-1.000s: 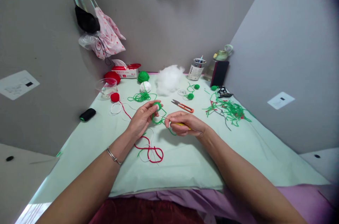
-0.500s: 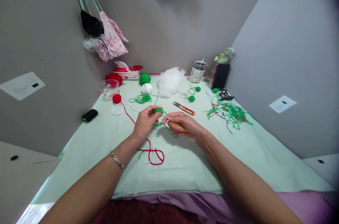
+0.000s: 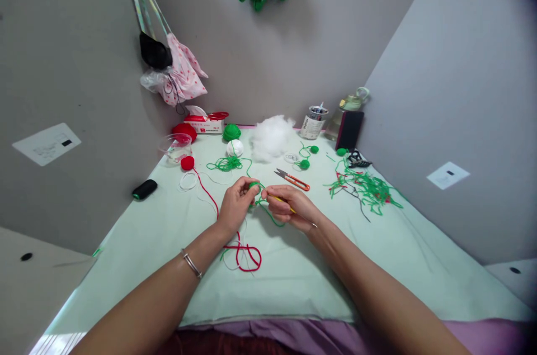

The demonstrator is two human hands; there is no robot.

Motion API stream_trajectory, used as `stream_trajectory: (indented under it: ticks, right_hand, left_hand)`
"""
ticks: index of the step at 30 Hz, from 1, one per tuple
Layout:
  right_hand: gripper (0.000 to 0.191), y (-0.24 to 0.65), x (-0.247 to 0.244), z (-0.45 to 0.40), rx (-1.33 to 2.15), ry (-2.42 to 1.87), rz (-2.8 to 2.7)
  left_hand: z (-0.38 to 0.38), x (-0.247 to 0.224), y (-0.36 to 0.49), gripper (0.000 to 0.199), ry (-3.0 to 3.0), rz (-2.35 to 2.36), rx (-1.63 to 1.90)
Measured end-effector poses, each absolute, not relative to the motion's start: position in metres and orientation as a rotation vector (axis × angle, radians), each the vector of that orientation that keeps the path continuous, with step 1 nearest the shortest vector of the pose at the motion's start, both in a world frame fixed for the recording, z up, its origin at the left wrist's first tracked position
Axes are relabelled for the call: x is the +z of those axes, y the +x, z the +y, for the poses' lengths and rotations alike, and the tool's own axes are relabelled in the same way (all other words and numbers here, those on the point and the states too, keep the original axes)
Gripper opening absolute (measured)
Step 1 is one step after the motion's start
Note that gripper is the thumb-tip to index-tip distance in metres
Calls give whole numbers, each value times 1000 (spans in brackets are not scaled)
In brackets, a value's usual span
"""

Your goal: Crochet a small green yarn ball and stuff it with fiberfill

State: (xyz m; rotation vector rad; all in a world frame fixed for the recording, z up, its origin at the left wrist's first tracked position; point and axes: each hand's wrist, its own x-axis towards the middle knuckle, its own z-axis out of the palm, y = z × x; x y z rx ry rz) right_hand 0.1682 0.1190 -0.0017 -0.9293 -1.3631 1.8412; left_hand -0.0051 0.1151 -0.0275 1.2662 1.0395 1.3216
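My left hand [image 3: 237, 204] is closed round a small green crochet piece [image 3: 253, 185], pinched between thumb and fingers. A crochet hook with a yellow handle [image 3: 280, 200] lies in my right hand [image 3: 291, 205], its tip close to the green piece and partly hidden by the fingers. Green yarn [image 3: 274, 222] loops below and between both hands. Beyond them rest orange-handled thread snips [image 3: 292, 179]. A strand of red yarn [image 3: 260, 261] curls on the cloth under my left wrist, tangled with thin white thread.
White stuffing [image 3: 272, 140] sits at the back, beside a white ball [image 3: 235, 148] and a green yarn ball [image 3: 231, 132]. Green and red yarn scraps [image 3: 371, 187] spread at the right. A clear plastic cup [image 3: 176, 149], a pen tin [image 3: 314, 122] and a phone [image 3: 350, 130] stand farther back.
The whole view has tilted up slightly, so things sit lower in the picture. My hands stay together at the green piece, and the hook's shaft is less visible now.
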Motion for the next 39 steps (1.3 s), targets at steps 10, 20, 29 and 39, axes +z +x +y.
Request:
stream_trajectory:
  ticks: [10,20,29,39]
  right_hand:
    - [18,151,1,87,1538,-1047,-1441]
    - [22,175,2,118,2105,-827,-1294]
    - [25,189,0,124,2185,-822,-1366]
    - [18,196,5,122,1983,-1010,-1602]
  left_hand:
    - [122,-37,-8,21,1260,978,1241]
    - [126,-34,-9,21,1245,1011,1455]
    - [120,-37,-12,19,1476,1091,1545]
    - [115,-29,-14,20,1542,1073,1503]
